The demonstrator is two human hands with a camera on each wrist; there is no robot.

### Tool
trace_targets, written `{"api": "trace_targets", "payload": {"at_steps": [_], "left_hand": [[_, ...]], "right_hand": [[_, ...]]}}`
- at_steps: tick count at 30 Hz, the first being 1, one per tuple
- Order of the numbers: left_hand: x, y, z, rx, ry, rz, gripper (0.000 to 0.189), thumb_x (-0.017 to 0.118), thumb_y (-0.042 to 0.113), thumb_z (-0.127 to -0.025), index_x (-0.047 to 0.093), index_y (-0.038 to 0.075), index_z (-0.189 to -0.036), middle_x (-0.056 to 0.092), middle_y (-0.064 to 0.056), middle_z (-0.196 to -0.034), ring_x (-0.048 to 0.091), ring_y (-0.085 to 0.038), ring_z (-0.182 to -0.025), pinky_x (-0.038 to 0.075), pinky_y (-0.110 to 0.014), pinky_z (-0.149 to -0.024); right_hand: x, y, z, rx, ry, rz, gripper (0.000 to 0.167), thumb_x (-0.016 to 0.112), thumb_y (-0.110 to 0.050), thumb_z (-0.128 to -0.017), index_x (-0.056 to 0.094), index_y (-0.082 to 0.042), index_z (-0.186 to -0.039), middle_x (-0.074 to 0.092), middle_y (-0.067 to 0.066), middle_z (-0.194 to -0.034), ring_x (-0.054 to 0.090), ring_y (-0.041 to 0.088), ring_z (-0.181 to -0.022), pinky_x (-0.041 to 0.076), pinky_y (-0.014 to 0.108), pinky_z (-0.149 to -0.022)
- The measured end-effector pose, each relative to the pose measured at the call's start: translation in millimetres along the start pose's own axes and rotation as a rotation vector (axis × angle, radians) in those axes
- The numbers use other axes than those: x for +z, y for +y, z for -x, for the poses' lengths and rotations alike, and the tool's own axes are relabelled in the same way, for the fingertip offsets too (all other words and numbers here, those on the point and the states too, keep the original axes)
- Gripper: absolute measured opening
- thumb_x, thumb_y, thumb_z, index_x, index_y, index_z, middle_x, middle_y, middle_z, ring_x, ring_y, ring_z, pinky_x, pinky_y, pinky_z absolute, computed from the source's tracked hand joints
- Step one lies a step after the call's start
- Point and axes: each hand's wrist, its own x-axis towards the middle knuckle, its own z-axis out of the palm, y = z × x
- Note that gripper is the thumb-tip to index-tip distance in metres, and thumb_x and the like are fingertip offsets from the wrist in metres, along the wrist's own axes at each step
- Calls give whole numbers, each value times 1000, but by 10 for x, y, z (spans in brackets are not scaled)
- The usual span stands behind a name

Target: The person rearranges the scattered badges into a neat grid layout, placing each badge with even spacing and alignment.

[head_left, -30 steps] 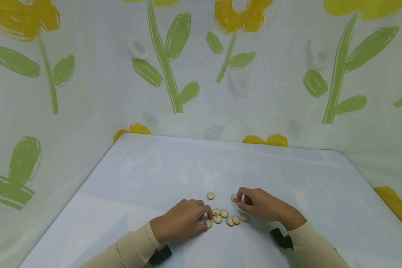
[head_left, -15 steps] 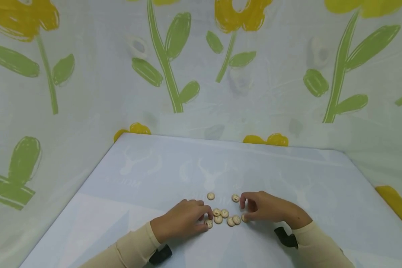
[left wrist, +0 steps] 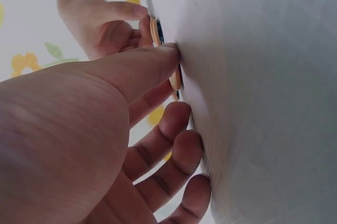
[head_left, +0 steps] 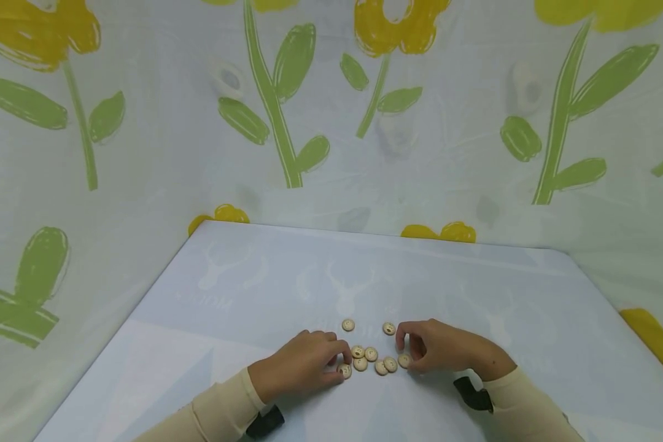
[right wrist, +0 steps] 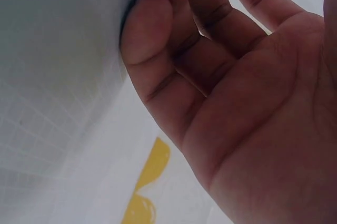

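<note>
Several round, pale wooden buttons lie on the table in the head view. My left hand (head_left: pixel 304 362) holds the leftmost button (head_left: pixel 345 371) of the lower group between thumb and index finger. On the other side, my right hand (head_left: pixel 442 347) has thumb and index finger at opposite edges of the rightmost button (head_left: pixel 404 361). Between the hands lie a cluster with a dark-marked button (head_left: pixel 358 352) and an overlapping pair with its upper button (head_left: pixel 390 364). The left thumb (left wrist: pixel 142 69) hides part of the buttons in the left wrist view. The right wrist view shows no button.
Two separate buttons lie farther back, a left one (head_left: pixel 348 325) and a right one (head_left: pixel 389 329). The pale table (head_left: pixel 287 270) reaches back to a hanging flower-print cloth (head_left: pixel 331 202). Black wrist straps (head_left: pixel 265 422) sit by both sleeves.
My right hand has let go of the upper right button and come down toward me to the rightmost lower button. My left hand has stayed in place.
</note>
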Motion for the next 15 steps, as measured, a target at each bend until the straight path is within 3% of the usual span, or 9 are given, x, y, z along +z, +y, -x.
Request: {"api": "trace_targets", "payload": {"at_steps": [15], "left_hand": [[12,10,4,-10,5,7,18,76,29,-87,71,27,-104,51,13,-75,42,1,-67,34,-22,-62]], "right_hand": [[52,25,-14,-13,20,17,23,76,-8,-82,61,-22,-94,55,-8,-70,50,3,-63,43,21,-57]]}}
